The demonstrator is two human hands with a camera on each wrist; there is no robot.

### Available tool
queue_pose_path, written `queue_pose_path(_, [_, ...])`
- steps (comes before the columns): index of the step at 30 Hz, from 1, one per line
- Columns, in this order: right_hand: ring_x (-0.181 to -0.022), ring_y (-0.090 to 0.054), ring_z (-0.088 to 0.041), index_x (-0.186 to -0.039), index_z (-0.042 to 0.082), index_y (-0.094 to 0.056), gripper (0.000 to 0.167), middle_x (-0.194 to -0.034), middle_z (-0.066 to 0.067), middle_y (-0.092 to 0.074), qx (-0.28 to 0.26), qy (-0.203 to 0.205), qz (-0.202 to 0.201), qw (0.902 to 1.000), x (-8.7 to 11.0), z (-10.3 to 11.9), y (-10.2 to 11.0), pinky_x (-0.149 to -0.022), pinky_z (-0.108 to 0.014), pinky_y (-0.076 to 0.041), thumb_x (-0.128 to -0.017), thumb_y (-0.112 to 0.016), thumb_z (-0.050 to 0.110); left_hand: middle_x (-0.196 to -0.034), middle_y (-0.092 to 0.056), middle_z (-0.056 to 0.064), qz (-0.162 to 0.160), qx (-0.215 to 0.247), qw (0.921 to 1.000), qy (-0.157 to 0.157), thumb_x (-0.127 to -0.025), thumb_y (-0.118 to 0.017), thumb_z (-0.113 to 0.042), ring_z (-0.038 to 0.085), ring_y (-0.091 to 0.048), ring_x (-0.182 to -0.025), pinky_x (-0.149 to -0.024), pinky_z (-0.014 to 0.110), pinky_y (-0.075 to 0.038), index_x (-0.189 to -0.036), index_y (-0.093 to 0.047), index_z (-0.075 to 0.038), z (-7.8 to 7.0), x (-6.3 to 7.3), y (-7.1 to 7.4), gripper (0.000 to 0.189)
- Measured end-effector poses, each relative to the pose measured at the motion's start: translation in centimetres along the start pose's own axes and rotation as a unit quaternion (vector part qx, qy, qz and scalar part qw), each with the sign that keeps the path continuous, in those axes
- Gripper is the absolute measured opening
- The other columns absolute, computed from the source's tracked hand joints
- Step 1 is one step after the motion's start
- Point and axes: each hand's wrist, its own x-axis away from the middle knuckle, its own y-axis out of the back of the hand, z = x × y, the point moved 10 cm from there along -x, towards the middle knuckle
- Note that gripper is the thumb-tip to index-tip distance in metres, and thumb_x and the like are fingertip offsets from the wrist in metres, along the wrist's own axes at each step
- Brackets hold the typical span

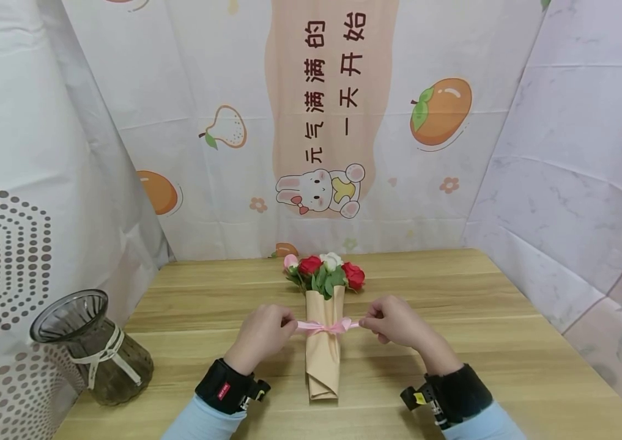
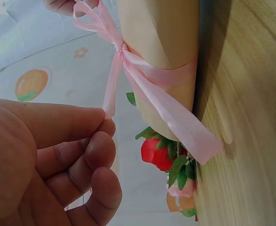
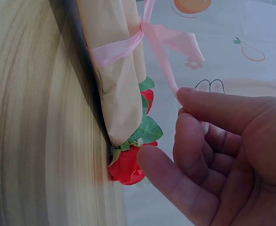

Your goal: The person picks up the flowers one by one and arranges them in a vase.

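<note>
A bouquet in tan wrapping paper lies on the wooden table, its red, white and pink flowers pointing away from me. Round the middle of the wrapper runs a pink ribbon, knotted with a bow-like loop. My left hand pinches one strip of it between thumb and index finger, seen closely in the left wrist view, where a wide loose tail hangs beside the knot. On the opposite side, the thumb and forefinger of my right hand pinch another strip. Both strips look stretched outward.
A dark glass vase with a pale cord bow stands at the table's left edge. Behind the wooden table hangs a printed cloth with fruit and a rabbit. White sheets flank both sides. Each wrist wears a black band with a small camera.
</note>
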Motion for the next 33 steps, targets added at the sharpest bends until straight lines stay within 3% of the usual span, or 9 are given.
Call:
queue_pose_path(24, [-0.048, -0.056, -0.014, -0.073, 0.012, -0.063, 0.026, -0.058, 0.001, -0.055, -0.012, -0.007, -0.002, 0.9999, 0.03, -0.35, 0.37, -0.047, -0.025, -0.036, -0.097, -0.071, 0.017, -0.059, -0.051, -0.011, -0.005, 0.001, 1.0, -0.003, -0.093, -0.071, -0.017, 0.008, -0.044, -0.052, -0.049, 0.026, -0.035, -0.075, -0.072, -0.019, -0.42, 0.19, 0.8, 0.018])
queue_pose_path(33, [-0.048, -0.055, -0.015, -0.073, 0.008, -0.063, 0.028, -0.057, 0.001, -0.054, -0.009, -0.016, -0.004, 0.9998, 0.27, -0.3, 0.56, -0.047, -0.025, -0.035, -0.097, -0.071, 0.018, -0.06, -0.053, -0.01, 0.007, 0.019, 0.9998, 0.008, -0.094, -0.07, -0.016, 0.009, -0.045, -0.051, -0.048, 0.027, -0.035, -0.079, -0.075, -0.016, -0.05, 0.23, 0.75, 0.015])
